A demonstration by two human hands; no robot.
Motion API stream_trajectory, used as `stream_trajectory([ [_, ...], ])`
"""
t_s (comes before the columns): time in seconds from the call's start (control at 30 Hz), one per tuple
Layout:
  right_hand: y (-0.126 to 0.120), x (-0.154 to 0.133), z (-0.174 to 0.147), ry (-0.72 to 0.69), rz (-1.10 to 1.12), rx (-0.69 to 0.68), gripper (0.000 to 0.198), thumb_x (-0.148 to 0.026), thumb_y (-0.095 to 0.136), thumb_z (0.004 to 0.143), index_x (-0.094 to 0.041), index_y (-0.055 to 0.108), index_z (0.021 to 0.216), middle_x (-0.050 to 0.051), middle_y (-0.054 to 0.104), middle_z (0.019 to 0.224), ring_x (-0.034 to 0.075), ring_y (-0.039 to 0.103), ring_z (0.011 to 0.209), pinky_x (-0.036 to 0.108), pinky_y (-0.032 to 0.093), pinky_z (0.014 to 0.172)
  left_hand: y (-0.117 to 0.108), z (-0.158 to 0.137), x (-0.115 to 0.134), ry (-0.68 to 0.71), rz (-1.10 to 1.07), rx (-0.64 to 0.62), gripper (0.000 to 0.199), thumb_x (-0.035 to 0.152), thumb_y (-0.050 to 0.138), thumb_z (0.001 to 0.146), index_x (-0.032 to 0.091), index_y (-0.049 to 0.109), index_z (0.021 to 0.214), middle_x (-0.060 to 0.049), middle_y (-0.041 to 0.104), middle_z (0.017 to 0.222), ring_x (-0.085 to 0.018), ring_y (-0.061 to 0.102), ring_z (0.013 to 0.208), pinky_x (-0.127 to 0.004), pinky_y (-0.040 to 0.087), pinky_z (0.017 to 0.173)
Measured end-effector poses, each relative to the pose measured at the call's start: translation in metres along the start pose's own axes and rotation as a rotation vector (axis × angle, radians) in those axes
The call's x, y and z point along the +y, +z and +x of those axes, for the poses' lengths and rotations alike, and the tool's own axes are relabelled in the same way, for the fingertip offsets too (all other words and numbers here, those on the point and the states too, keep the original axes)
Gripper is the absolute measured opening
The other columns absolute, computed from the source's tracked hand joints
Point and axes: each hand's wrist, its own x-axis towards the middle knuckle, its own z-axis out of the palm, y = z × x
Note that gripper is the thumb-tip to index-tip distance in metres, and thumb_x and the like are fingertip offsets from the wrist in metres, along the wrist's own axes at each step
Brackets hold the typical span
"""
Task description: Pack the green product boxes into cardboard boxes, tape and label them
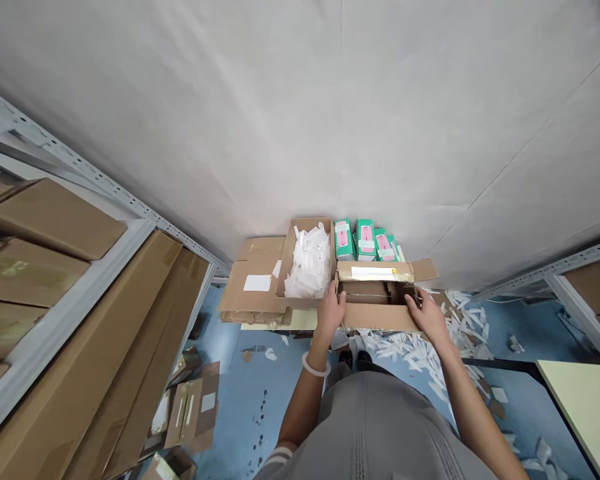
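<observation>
An opened cardboard box with its flaps folded out is between my two hands; its visible inside is bare brown card. My left hand grips its left end, the thumb along the edge. At the right end, my right hand holds the wall with the thumb toward the inside. Just left of my left hand stands an open carton filled with white paper strips. Behind the held box, several green and pink product boxes stand upright.
Flattened cartons are stacked at the table's left. Shelving with brown cartons rises on the left, and another rack on the right. Paper scraps and discarded boxes lie on the blue floor. A pale tabletop is at lower right.
</observation>
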Motion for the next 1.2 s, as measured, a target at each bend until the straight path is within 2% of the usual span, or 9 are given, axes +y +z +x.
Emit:
stream_trajectory([
  [0.07, -0.003, -0.002, -0.003, -0.065, -0.041, 0.177, 0.049, -0.048, 0.044, 0.091, -0.014, 0.056, 0.124, 0.018, 0.064, 0.110, 0.031, 0.059, 0.099, 0.037, 0.045, 0.080, 0.004, -0.001, 0.003, 0.002, 0.018, 0.023, 0.056, 0.038, 0.040, 0.097, 0.012, 0.041, 0.147, -0.017, 0.047, 0.150, -0.030, 0.044, 0.139, -0.042, 0.037, 0.114],
  [0.13, -0.005, -0.005, -0.004, -0.150, -0.097, 0.288, 0.039, -0.044, 0.046, 0.091, -0.015, 0.059, 0.114, 0.017, 0.059, 0.108, 0.030, 0.056, 0.098, 0.039, 0.044, 0.081, 0.007, -0.001, 0.004, -0.005, 0.028, 0.031, 0.056, 0.036, 0.036, 0.098, 0.010, 0.041, 0.147, -0.018, 0.047, 0.150, -0.030, 0.045, 0.139, -0.042, 0.037, 0.113],
  [0.27, -0.008, -0.011, 0.000, -0.306, -0.225, 0.305, 0.030, -0.038, 0.045, 0.093, -0.020, 0.066, 0.104, 0.016, 0.051, 0.117, 0.031, 0.050, 0.106, 0.043, 0.041, 0.087, 0.009, 0.003, 0.003, 0.007, 0.052, 0.034, 0.053, 0.032, 0.029, 0.099, 0.009, 0.044, 0.145, -0.020, 0.052, 0.144, -0.031, 0.050, 0.134, -0.045, 0.041, 0.110],
  [0.47, -0.018, -0.018, 0.009, -0.398, -0.320, 0.329, 0.037, -0.036, 0.049, 0.093, -0.027, 0.063, 0.125, 0.014, 0.035, 0.148, 0.038, 0.029, 0.136, 0.056, 0.027, 0.104, 0.009, 0.003, 0.001, 0.006, 0.050, 0.051, 0.050, 0.029, 0.030, 0.099, 0.011, 0.047, 0.143, -0.020, 0.057, 0.139, -0.031, 0.056, 0.127, -0.046, 0.044, 0.106],
  [0.6, -0.025, -0.022, 0.016, -0.382, -0.399, 0.282, 0.060, -0.034, 0.046, 0.094, -0.030, 0.034, 0.152, 0.013, 0.028, 0.158, 0.039, 0.021, 0.143, 0.065, 0.011, 0.110, 0.012, 0.003, 0.001, 0.015, 0.005, 0.065, 0.049, 0.029, 0.034, 0.098, 0.016, 0.046, 0.144, -0.016, 0.054, 0.144, -0.029, 0.050, 0.134, -0.044, 0.041, 0.110],
  [0.7, -0.025, -0.022, 0.026, -0.361, -0.414, 0.199, 0.068, -0.036, 0.039, 0.096, -0.026, 0.014, 0.159, 0.012, 0.031, 0.159, 0.037, 0.022, 0.144, 0.067, 0.007, 0.112, 0.014, 0.004, 0.004, 0.011, -0.027, 0.053, 0.049, 0.029, 0.035, 0.098, 0.016, 0.046, 0.144, -0.015, 0.053, 0.145, -0.028, 0.049, 0.135, -0.044, 0.038, 0.112],
  [0.8, -0.018, -0.022, 0.037, -0.342, -0.398, 0.149, 0.071, -0.042, 0.032, 0.098, -0.023, 0.003, 0.160, 0.012, 0.031, 0.160, 0.035, 0.024, 0.145, 0.068, 0.006, 0.113, 0.013, 0.004, 0.005, -0.014, -0.040, 0.056, 0.049, 0.028, 0.036, 0.098, 0.016, 0.046, 0.144, -0.015, 0.054, 0.145, -0.027, 0.050, 0.134, -0.043, 0.037, 0.113],
  [0.93, -0.005, -0.024, 0.044, -0.294, -0.396, 0.123, 0.069, -0.047, 0.025, 0.099, -0.023, 0.004, 0.160, 0.011, 0.028, 0.162, 0.034, 0.022, 0.146, 0.070, 0.006, 0.113, 0.012, 0.003, 0.005, -0.004, -0.013, 0.064, 0.050, 0.027, 0.034, 0.097, 0.014, 0.046, 0.144, -0.017, 0.054, 0.144, -0.028, 0.049, 0.135, -0.044, 0.038, 0.112],
  [1.2, 0.018, -0.023, 0.051, -0.241, -0.416, 0.104, 0.065, -0.052, 0.028, 0.099, -0.025, 0.024, 0.158, 0.017, 0.038, 0.154, 0.037, 0.026, 0.144, 0.066, 0.014, 0.112, 0.017, 0.004, 0.004, -0.027, 0.015, 0.060, 0.051, 0.029, 0.033, 0.098, 0.012, 0.043, 0.146, -0.020, 0.053, 0.143, -0.030, 0.050, 0.133, -0.045, 0.038, 0.111],
])
